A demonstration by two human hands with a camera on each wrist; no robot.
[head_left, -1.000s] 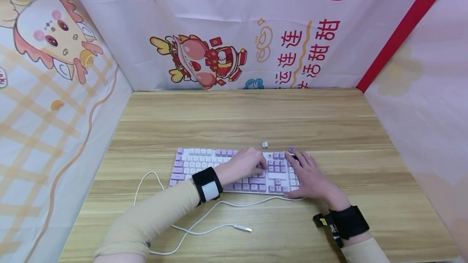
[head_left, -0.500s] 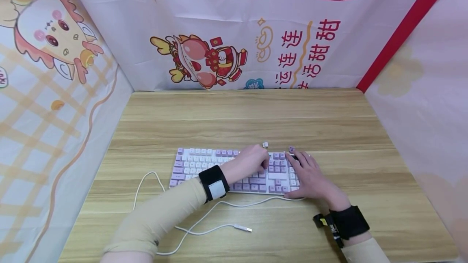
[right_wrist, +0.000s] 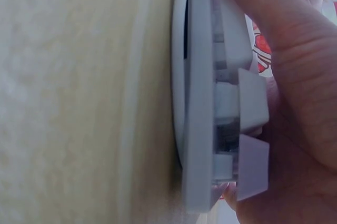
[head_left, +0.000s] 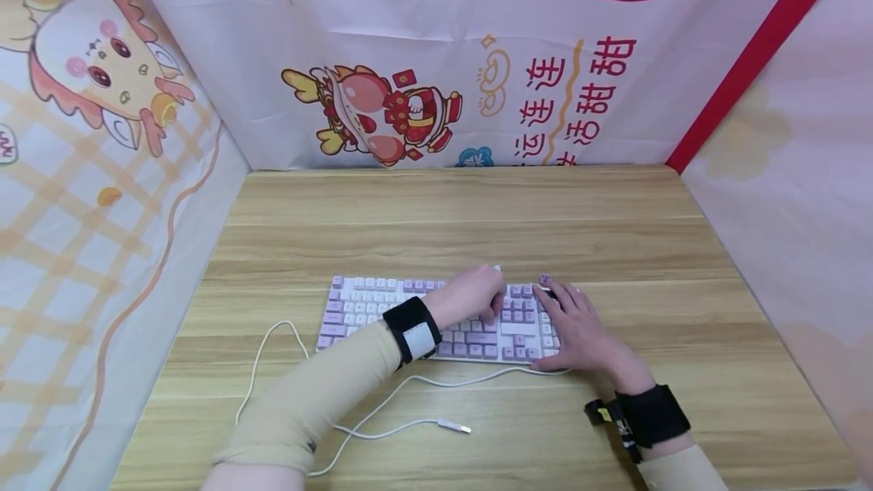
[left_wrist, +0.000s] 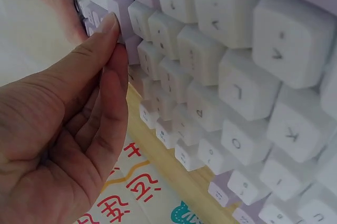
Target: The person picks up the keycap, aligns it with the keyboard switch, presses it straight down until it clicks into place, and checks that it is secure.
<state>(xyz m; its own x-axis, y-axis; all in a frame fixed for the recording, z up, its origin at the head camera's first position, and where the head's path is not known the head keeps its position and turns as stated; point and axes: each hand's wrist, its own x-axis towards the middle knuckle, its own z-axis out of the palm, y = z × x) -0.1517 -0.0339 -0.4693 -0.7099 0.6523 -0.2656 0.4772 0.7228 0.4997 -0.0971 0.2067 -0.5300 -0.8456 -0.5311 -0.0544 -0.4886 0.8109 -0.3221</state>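
Observation:
A full-size white and lilac keyboard (head_left: 371, 298) lies on the table. My left hand (head_left: 474, 295) is over its right-centre keys. In the left wrist view, thumb and index finger pinch the edge of a lilac keycap (left_wrist: 122, 12), fingertips right at its side; the other fingers curl beneath. My right hand (head_left: 581, 330) grips the keyboard's right end, thumb at the near edge and fingers spread over the far part. The right wrist view shows the thumb across the raised keys (right_wrist: 253, 103). A loose lilac keycap (head_left: 544, 279) and a white one (head_left: 498, 268), partly hidden by the left hand, lie behind the keyboard.
A white USB cable (head_left: 409, 381) loops over the table in front of the keyboard, its plug (head_left: 453, 426) near the middle. Printed cloth (head_left: 382, 36) walls the back and both sides of the wooden table (head_left: 464, 222).
My left hand has shifted slightly right and away from me, and now partly covers the loose white keycap. The right hand and keyboard have stayed in place.

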